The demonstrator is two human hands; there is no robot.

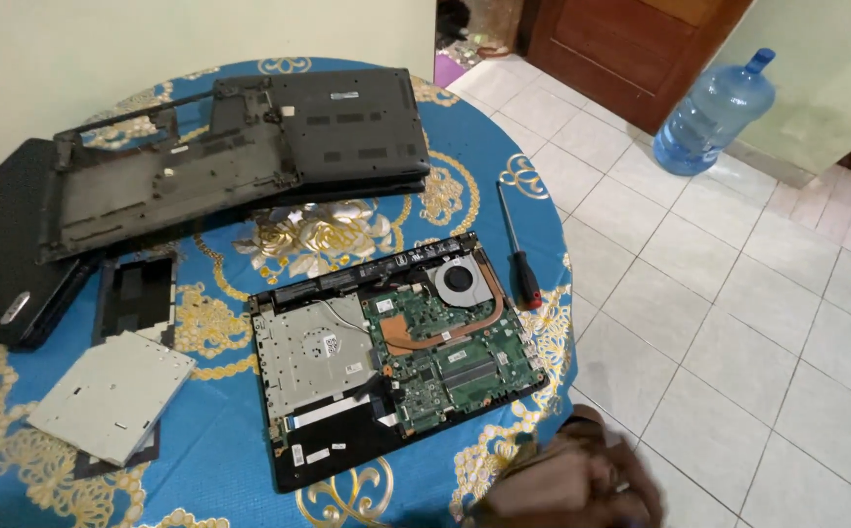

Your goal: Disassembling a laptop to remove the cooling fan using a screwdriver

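Opened laptop (396,352) lay circuit-side up on blue patterned tablecloth (220,450), fan at far right corner; one blurred hand (572,479) (which one, cannot tell) hovered just off its near right corner, grip unreadable; screwdriver (518,249) lay just right of laptop; optical drive (112,396) at left; removed bottom cover (230,156) beyond; water jug (714,117) on tiled floor.

opened laptop (396,357) on table (220,469), screwdriver (519,249) just right, drive (112,396) left, bottom cover (230,156) behind
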